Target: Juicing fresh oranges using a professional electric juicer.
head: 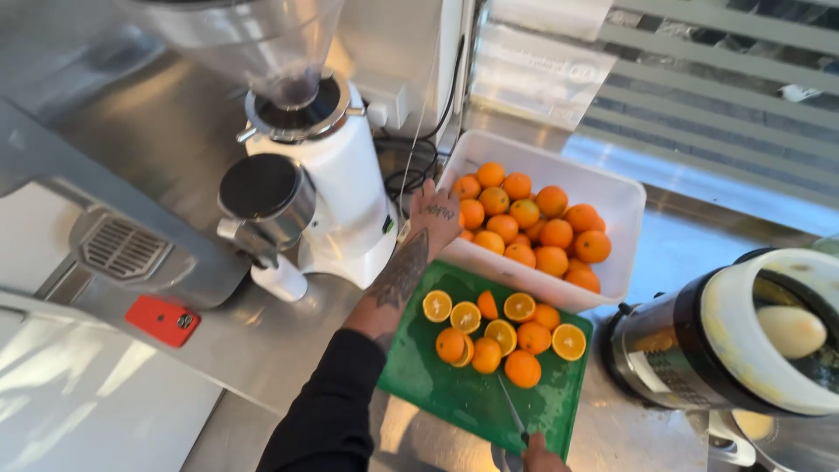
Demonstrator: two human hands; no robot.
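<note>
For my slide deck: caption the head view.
Left hand reaches into white tub of oranges; right hand holds knife over green cutting board.

Your right hand (540, 456) is cut off by the near edge, so only a sliver shows and you cannot tell how it grips the knife (510, 409), whose handle is out of view too. Your left hand (434, 217) reaches into the white tub (626, 203), its fingers hidden among the oranges (533, 224); whether they close on one is not visible. The juicer (738, 336) on the right runs off the edge. The clear hopper (253, 35) of the grinder (325, 175) is blurred and cropped at the far edge.
</note>
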